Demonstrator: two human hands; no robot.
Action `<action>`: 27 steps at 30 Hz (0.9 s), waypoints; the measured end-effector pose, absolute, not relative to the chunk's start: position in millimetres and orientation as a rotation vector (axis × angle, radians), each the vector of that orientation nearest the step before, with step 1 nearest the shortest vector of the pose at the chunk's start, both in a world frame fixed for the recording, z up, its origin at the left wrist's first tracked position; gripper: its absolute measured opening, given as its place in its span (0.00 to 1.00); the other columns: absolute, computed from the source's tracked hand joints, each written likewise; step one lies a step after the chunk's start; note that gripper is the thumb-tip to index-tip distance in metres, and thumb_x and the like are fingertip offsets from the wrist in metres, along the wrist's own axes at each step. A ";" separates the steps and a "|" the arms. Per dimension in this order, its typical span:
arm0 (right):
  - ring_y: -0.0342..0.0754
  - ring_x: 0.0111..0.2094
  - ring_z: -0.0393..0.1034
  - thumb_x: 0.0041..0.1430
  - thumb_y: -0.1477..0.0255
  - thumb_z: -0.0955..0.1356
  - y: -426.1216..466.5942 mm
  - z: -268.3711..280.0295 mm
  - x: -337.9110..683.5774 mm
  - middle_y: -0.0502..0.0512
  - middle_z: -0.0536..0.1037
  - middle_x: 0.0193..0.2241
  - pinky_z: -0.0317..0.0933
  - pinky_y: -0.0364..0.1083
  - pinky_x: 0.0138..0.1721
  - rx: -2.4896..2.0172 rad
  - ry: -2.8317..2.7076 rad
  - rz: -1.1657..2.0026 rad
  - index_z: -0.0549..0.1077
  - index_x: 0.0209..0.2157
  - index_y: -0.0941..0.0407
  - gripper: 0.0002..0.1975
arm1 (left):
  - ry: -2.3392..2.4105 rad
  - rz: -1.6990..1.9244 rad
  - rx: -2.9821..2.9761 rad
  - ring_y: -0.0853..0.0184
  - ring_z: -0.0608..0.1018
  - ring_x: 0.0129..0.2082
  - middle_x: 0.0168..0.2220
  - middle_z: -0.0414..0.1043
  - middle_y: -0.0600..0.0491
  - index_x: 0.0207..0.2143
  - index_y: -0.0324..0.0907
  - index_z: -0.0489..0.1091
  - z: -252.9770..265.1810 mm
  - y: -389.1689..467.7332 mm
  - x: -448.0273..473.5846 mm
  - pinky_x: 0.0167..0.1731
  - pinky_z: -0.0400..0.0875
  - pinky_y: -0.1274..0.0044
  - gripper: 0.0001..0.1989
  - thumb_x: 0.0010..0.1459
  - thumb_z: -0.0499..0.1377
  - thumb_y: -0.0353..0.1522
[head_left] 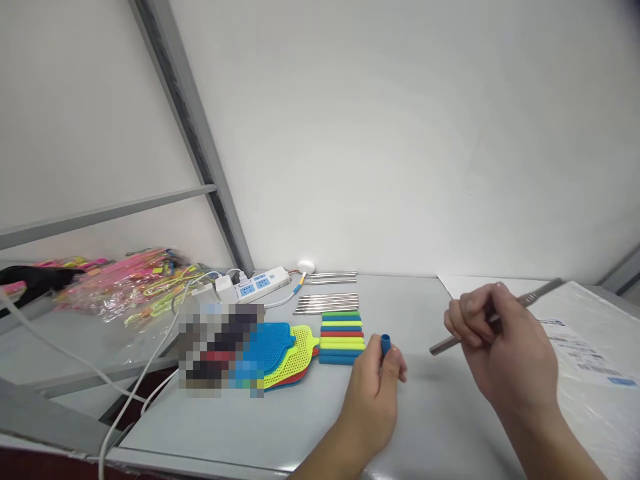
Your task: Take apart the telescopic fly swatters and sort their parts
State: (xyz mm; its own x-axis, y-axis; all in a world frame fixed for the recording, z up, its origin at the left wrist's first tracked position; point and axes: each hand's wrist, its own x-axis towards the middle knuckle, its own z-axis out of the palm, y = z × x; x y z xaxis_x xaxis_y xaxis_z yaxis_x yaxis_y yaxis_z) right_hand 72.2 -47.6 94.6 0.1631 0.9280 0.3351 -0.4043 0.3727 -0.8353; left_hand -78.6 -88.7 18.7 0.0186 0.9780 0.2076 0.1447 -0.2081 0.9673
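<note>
My left hand point(371, 397) is closed around a short blue plastic tube point(385, 343), its open end pointing up. My right hand point(515, 353) grips a slim grey metal utility knife point(543, 291), slotted near its upper end and held slantwise above the table. Tube and knife are apart. Left of my left hand lies a row of coloured tubes point(342, 335) in green, blue, yellow and red. Beside them are stacked perforated fly swatter heads, with a blue head point(275, 340) over a yellow head point(301, 340) and red below. Several thin metal rods point(327, 304) lie behind the tubes.
A white power strip point(263, 285) with plugs and cables sits at the back left. Plastic bags of colourful items point(135, 280) fill the far left. A pixelated patch point(220, 353) hides things beside the swatter heads. At right lies a white plastic-wrapped package point(600, 400) with a printed label.
</note>
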 end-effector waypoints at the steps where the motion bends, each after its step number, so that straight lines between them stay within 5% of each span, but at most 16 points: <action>1: 0.39 0.17 0.47 0.67 0.64 0.61 -45.6 99.4 68.3 0.43 0.47 0.15 0.46 0.44 0.22 -0.619 -0.958 1.107 0.68 0.24 0.55 0.18 | 1.176 1.214 1.502 0.70 0.70 0.31 0.29 0.66 0.56 0.33 0.43 0.62 18.6 -89.8 -77.5 0.35 0.63 0.76 0.18 0.70 0.43 0.44; 5: 0.38 0.16 0.43 0.67 0.64 0.61 -40.6 121.2 54.4 0.42 0.46 0.14 0.42 0.43 0.20 -0.516 -0.938 1.256 0.67 0.23 0.56 0.19 | 1.156 1.045 1.591 0.70 0.64 0.26 0.26 0.60 0.59 0.35 0.44 0.60 18.1 -91.6 -75.7 0.27 0.56 0.76 0.16 0.69 0.43 0.44; 27: 0.38 0.18 0.42 0.66 0.59 0.64 -38.9 107.0 27.0 0.42 0.49 0.16 0.40 0.43 0.20 -0.590 -1.187 1.362 0.68 0.25 0.55 0.19 | 1.209 1.020 1.647 0.68 0.63 0.29 0.28 0.60 0.58 0.35 0.44 0.60 17.1 -93.4 -78.4 0.29 0.54 0.75 0.14 0.70 0.44 0.41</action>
State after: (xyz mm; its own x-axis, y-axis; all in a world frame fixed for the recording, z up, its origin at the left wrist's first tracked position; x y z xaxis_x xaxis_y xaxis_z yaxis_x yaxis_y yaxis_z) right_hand 27.0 -38.9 107.0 -0.1957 0.9348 0.2963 -0.4212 0.1927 -0.8863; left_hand -78.4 -93.4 17.1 0.2063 0.9695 0.1326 0.2935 -0.1906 0.9368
